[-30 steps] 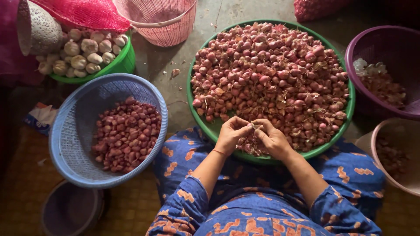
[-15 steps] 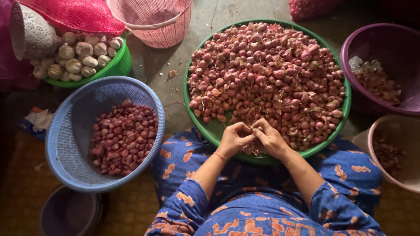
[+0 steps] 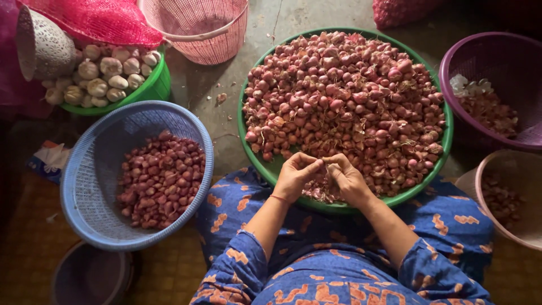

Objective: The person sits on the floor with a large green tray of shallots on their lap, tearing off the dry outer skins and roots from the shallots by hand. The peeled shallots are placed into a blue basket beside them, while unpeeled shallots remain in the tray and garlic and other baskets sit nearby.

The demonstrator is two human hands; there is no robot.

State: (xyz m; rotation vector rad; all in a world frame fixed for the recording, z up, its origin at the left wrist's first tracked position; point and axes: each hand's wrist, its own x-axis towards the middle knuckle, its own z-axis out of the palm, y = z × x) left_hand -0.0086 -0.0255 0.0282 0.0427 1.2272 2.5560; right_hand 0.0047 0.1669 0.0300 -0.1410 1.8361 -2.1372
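Note:
A big green basin [image 3: 257, 161] in front of me is heaped with unpeeled red shallots [image 3: 344, 96]. My left hand [image 3: 296, 176] and my right hand [image 3: 347, 178] meet over its near rim, fingertips pinched together on one small shallot [image 3: 326, 165], which is mostly hidden by the fingers. To my left a blue plastic basket [image 3: 84, 169] holds a pile of darker, peeled shallots [image 3: 161, 178]. My lap in blue patterned cloth lies below the basin.
A green tub of garlic bulbs [image 3: 104, 76] sits at the back left under a red mesh sack [image 3: 96, 20]. A pink basket [image 3: 197, 28] stands behind. A purple basket [image 3: 497, 85] with skins and a beige bowl [image 3: 511, 195] are on the right. A dark bucket [image 3: 90, 277] is near left.
My hands stay together at the basin's near rim, the fingers shifting slightly on the shallot. The view has drifted a little to the left.

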